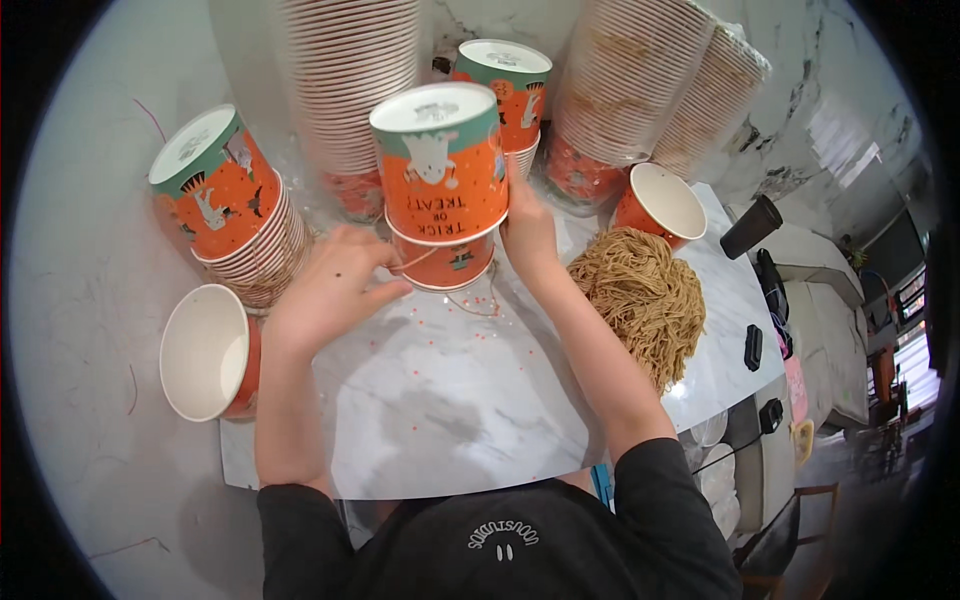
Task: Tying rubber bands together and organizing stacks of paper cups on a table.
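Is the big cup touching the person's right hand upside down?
Upside down: the orange cup has its white base on top, and its printed picture is inverted.

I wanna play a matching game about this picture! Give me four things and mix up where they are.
1. left hand
2. right hand
3. tan string pile
4. black cup

A. near the table's right edge
B. against the right side of the middle upside-down bucket
C. heaped beside the right forearm
D. at that bucket's lower left

Pairs: 1-D, 2-B, 3-C, 4-A
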`<state>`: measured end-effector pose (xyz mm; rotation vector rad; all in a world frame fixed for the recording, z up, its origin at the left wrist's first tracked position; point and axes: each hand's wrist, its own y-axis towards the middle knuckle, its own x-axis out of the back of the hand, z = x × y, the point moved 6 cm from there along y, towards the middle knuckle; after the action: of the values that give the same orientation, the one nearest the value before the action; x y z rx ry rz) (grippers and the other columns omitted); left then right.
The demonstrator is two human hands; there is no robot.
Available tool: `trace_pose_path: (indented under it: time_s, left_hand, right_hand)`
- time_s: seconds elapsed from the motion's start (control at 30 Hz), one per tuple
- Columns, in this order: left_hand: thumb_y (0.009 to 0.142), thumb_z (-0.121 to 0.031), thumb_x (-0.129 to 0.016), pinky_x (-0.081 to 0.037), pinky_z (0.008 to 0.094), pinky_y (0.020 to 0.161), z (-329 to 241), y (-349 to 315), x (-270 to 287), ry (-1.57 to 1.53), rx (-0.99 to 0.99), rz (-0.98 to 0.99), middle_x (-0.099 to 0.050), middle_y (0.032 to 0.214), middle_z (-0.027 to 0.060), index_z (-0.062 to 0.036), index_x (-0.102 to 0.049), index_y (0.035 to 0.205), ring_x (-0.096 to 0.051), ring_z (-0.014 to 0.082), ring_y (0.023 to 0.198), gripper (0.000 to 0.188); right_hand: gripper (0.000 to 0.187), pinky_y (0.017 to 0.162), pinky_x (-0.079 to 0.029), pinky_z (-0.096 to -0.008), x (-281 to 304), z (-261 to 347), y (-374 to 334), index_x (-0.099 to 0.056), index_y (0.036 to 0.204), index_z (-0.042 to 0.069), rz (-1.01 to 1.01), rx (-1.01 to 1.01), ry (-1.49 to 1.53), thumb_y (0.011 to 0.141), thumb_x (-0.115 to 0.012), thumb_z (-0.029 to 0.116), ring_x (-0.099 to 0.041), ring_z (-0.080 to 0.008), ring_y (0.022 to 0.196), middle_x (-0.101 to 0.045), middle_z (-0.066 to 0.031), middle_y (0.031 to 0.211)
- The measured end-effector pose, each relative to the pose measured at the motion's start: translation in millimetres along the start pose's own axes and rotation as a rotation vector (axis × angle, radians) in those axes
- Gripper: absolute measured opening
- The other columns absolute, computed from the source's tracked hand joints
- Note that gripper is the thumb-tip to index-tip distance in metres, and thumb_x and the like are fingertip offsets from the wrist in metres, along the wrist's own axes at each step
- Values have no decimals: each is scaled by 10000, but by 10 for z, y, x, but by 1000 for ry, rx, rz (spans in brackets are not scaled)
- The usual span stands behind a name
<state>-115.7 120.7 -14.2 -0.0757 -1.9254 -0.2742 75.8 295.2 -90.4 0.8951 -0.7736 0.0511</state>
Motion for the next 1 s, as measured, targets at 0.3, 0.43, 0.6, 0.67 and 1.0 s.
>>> trace_pose_path:
  time_s: [0.3, 0.43, 0.6, 0.67, 1.0]
  left_hand:
    - [885, -340, -753, -494, 474, 987, 77, -116, -84, -44, 85, 32, -664, 1166, 211, -14, -653, 1182, -619, 402, 1139, 453]
    - [913, -347, -732, -496, 436, 990, -110, -56, -41, -1, 116, 128, -672, 1226, 214, 13, -645, 1200, -633, 387, 1131, 469]
    - [907, -363, -740, -508, 443, 951, -278, -153, 18, 15, 28, 94, -690, 1198, 201, 10, -639, 1229, -647, 394, 1089, 503]
    - [895, -347, -752, -511, 457, 898, -371, -233, 90, 6, -15, 10, -693, 1136, 197, -5, -643, 1200, -653, 406, 1039, 471]
    - [843, -13, -731, -501, 317, 667, -763, -286, 487, -415, -62, -484, -649, 830, 97, 7, -661, 900, -656, 208, 747, 93]
  right_hand:
    - [380, 910, -479, -458, 1183, -185, 15, -652, 1215, 71, -186, -72, -581, 841, -706, 109, -606, -335, 1097, -664, -143, 1176]
    - [287, 1043, -405, -557, 1544, -933, -7, -734, 1092, 81, 151, -552, -856, 902, -705, 294, -669, -325, 1048, -737, -122, 1049]
    - [193, 1096, -348, -556, 2053, -754, -14, -739, 1061, 88, -375, -246, -624, 986, -621, 221, -680, -301, 1010, -737, -108, 1021]
    - [126, 1067, -383, -506, 2264, -37, -6, -715, 1030, 85, -483, 18, -506, 987, -606, 131, -658, -300, 955, -701, -80, 989]
    - [364, 862, -537, -381, 1635, 1524, -1117, -724, 1095, 30, 279, 515, 5, 736, -748, 85, -651, -227, 859, -649, -40, 907]
